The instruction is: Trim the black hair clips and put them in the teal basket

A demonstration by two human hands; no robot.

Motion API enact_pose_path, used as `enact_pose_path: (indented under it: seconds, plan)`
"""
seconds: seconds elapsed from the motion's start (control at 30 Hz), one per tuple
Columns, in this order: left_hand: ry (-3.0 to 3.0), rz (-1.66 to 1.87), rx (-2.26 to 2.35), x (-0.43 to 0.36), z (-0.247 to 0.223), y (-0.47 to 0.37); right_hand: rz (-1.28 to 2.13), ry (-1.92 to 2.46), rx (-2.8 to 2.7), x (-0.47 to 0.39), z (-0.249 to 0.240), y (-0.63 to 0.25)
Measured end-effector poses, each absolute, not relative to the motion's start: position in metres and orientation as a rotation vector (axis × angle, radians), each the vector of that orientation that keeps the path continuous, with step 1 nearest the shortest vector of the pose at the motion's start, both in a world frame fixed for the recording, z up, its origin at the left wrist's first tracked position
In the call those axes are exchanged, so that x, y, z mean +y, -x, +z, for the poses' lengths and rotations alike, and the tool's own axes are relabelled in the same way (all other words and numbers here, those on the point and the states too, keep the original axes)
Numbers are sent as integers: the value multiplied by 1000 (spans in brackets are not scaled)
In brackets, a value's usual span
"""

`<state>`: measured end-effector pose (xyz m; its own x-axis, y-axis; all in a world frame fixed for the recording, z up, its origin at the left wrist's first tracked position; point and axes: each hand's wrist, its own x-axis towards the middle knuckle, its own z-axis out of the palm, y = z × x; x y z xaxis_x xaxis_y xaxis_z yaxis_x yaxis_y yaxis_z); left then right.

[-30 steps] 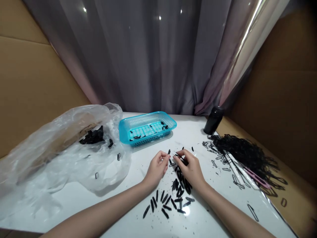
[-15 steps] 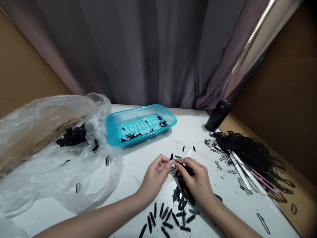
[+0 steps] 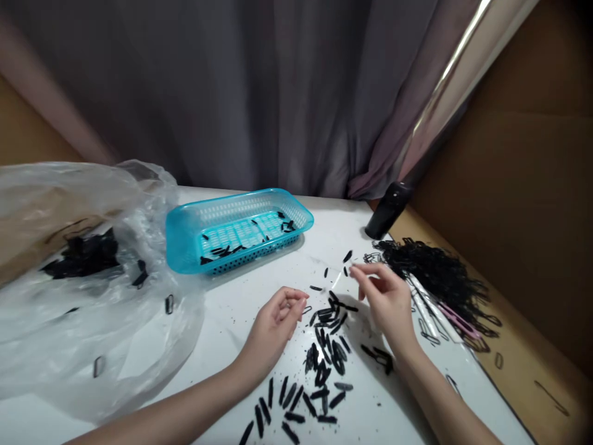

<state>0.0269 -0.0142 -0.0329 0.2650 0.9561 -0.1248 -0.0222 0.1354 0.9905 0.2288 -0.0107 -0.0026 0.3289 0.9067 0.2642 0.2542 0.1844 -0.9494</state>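
My left hand (image 3: 273, 327) hovers over the white table, thumb and fingertips pinched together. Whatever is in that pinch, if anything, is too small to make out. A thin wire loop (image 3: 306, 309) shows just beyond its thumb. My right hand (image 3: 386, 300) is raised to the right with its fingers apart and nothing visible between them. Just past its fingertips is a small black strip (image 3: 347, 255), slightly blurred; I cannot tell whether it touches the table. A loose heap of short black strips (image 3: 327, 346) lies between and below my hands.
A blue perforated basket (image 3: 185, 244) holding scattered black pieces stands behind my left hand. Crumpled clear plastic (image 3: 139, 346) covers the left side. At right are a black cylinder (image 3: 388, 210), a tangled pile of dark wire loops (image 3: 430, 266), and long white and pink pieces (image 3: 458, 321).
My hands have parted. The right has moved up and away from the left, and a black strip now appears beyond its fingertips. The view has shifted to the right.
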Motion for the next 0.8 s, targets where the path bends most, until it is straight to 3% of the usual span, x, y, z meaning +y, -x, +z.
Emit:
enact_pose_path:
  seconds: [0.3,0.8]
  plan:
    - [-1246,899,1039,-13,-36,-25,619,1299,-848,14,-10,-285]
    - [-1340,879,958,-18,-33,-28,714,1269,-1753,-31,-8,-207]
